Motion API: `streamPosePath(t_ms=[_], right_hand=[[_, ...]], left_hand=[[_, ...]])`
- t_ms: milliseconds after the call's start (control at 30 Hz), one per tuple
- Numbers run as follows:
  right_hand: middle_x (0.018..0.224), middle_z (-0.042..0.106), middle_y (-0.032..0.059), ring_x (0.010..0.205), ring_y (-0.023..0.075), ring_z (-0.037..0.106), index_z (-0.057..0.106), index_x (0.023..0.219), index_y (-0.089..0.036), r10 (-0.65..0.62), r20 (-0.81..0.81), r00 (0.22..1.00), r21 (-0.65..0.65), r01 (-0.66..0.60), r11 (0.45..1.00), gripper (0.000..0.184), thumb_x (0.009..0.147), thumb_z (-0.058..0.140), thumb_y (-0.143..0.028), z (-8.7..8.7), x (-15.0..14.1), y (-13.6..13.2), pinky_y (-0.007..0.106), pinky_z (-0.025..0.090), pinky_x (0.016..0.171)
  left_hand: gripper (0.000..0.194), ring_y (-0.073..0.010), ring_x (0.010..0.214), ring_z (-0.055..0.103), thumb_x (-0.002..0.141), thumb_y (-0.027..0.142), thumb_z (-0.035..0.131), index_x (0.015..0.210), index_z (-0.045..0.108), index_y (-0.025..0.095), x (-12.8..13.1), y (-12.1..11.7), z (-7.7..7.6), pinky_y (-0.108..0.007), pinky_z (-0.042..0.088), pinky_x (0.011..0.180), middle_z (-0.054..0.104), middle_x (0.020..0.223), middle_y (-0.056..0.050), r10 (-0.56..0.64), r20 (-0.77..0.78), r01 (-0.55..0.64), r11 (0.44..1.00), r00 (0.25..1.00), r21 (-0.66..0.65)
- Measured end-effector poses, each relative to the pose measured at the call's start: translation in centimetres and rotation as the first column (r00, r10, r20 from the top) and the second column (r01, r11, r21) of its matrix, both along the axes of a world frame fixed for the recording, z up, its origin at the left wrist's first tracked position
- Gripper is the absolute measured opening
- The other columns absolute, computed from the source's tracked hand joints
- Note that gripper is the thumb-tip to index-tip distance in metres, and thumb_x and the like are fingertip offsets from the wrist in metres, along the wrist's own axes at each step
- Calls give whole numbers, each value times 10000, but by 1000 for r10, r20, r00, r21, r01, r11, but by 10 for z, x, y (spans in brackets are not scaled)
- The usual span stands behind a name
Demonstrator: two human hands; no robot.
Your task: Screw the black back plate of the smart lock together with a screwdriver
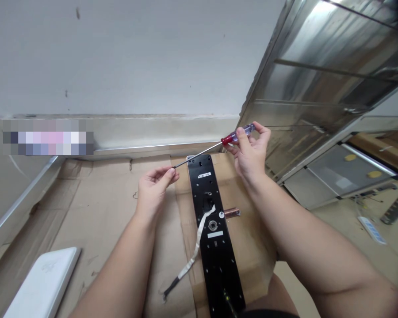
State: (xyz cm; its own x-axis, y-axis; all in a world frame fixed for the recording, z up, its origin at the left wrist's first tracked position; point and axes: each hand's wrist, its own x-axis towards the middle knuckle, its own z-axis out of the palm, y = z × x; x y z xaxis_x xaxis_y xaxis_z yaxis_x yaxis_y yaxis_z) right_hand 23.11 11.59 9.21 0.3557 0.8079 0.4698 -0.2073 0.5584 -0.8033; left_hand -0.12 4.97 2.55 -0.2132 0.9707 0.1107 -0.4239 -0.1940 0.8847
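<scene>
My right hand (252, 152) grips the red and clear handle of a screwdriver (207, 150), which is held above the work surface and slants down to the left. At the dark tip end of its shaft, my left hand (159, 181) pinches with thumb and fingers. Whether a screw sits between those fingertips is hidden. Below lies a long black lock plate (215, 256) with several holes, a square-holed round hub and small white labels. A white-wrapped cable (197, 243) comes out of the plate and ends in a dark connector. On the plate's right side a copper-coloured handle (232, 213) sticks out.
Cardboard (112, 198) covers the work surface. A white flat box-like object (43, 282) lies at lower left. Behind stands a pale wall (135, 57). Metal-framed panels (305, 75) lean at right, and a power strip (371, 229) is on the floor.
</scene>
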Motion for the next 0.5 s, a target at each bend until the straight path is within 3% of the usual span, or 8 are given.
streamPosePath(t_ms=[233, 500], right_hand=[[999, 651, -38, 817, 171, 738, 312, 1230, -406, 134, 85, 987, 21, -137, 990, 587, 819, 728, -461, 8, 3, -3, 448, 640, 797], [1087, 687, -40, 809, 159, 731, 194, 1394, -514, 230, 185, 955, -11, -232, 973, 838, 790, 766, -418, 14, -6, -20, 359, 655, 759]], left_hand=[[346, -128, 687, 714, 639, 273, 925, 893, 746, 119, 0, -2, 2, -252, 620, 742, 736, 767, -42, -109, 12, 109, 989, 994, -100], [313, -124, 727, 698, 715, 278, 879, 944, 722, 133, 3, -4, -2, -243, 601, 734, 714, 815, -41, -166, -2, 165, 984, 986, -60]])
